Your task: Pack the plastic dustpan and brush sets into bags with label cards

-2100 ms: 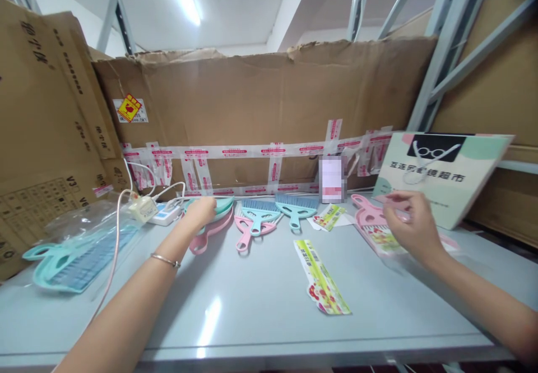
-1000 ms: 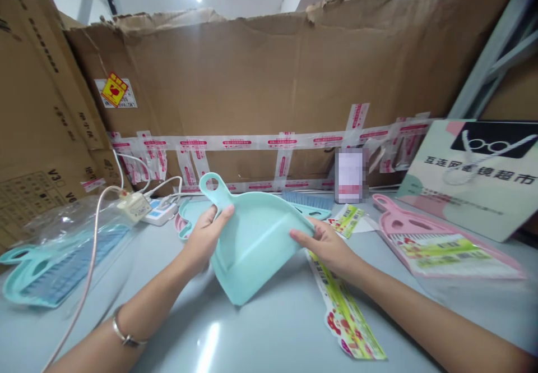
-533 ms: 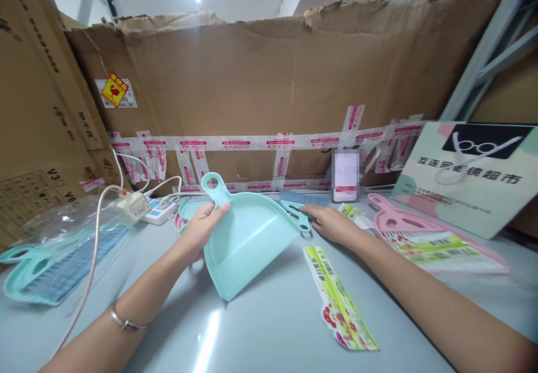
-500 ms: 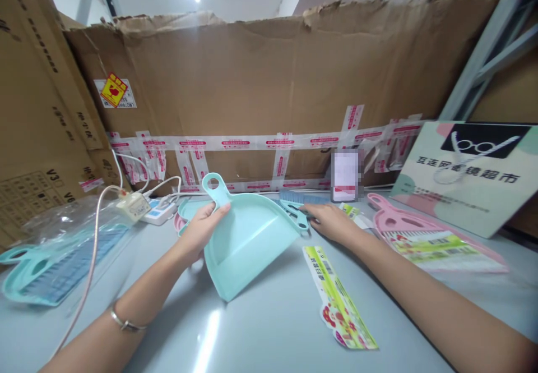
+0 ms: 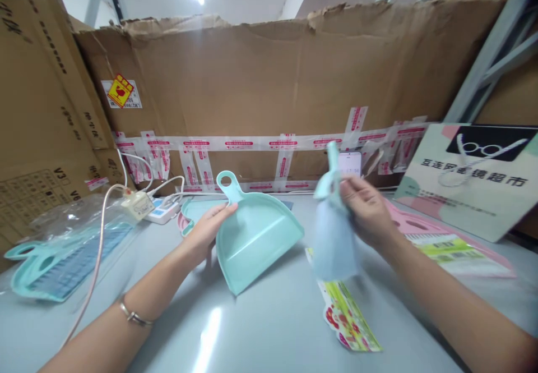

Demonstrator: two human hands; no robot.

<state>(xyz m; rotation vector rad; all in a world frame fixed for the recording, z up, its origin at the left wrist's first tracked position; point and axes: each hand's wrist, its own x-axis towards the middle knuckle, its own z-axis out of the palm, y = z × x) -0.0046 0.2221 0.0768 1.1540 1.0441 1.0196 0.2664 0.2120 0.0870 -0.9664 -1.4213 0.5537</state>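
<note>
My left hand (image 5: 210,227) grips a mint-green dustpan (image 5: 258,233) by its left edge, thumb on top, with the looped handle pointing up and away. To its right, my right hand (image 5: 365,205) is closed around the mint handle of a small hand brush (image 5: 336,233). The brush is upright, its pale blue bristles hanging down and blurred by motion. Below and partly behind the bristles, a printed yellow-green card label (image 5: 351,317) lies on the grey table (image 5: 260,339). Behind the dustpan more mint and pink plastic pieces (image 5: 197,210) show in part.
On the left lie a bagged mint dustpan and brush set (image 5: 63,266), a white cable (image 5: 98,249) and a power strip (image 5: 163,209). At right are a pink set (image 5: 445,238) and a printed paper bag (image 5: 471,176). A phone (image 5: 351,162) leans against the cardboard (image 5: 235,92) behind.
My right hand has lifted the brush from the back of the table and swung it upright, toward me and to the right. The dustpan stays in my left hand, nearly unmoved.
</note>
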